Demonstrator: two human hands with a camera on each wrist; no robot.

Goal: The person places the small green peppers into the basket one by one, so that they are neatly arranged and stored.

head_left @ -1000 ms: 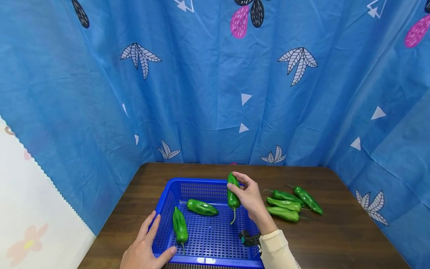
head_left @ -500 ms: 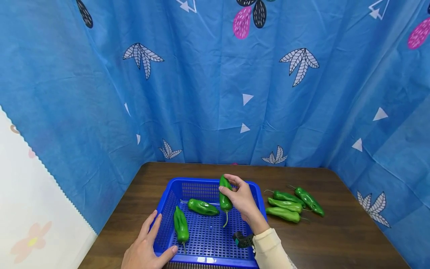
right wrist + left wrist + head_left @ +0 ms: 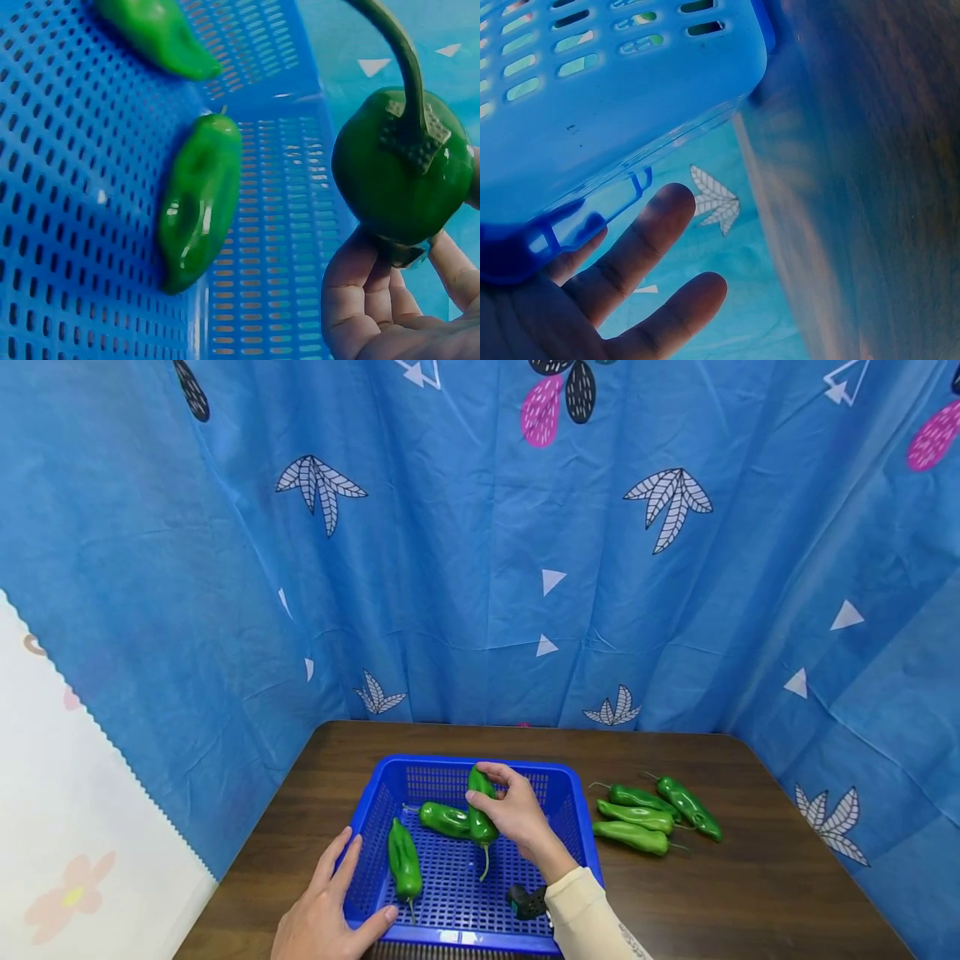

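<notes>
A green pepper (image 3: 482,827) is pinched by my right hand (image 3: 517,814) over the blue plastic basket (image 3: 465,937), its stem pointing down toward me. The right wrist view shows this pepper (image 3: 390,187) from its stem end, above the basket floor. Two more green peppers lie inside: one lengthwise at the left (image 3: 405,864), the other crosswise near the back (image 3: 442,819), partly behind the held one. At the basket's front left corner, my left hand (image 3: 322,910) touches the rim with fingers spread. In the left wrist view its fingers (image 3: 645,244) extend straight beside the basket wall.
Several green peppers (image 3: 636,816) lie grouped on the brown wooden table (image 3: 750,877), right of the basket. A blue patterned curtain (image 3: 480,568) hangs behind the table and at its sides. A white cloth (image 3: 75,827) hangs at the left. A dark device is strapped to the right wrist (image 3: 527,902).
My right hand has moved left and slightly down with the pepper, from the basket's right side to its middle. The left hand remains at the rim.
</notes>
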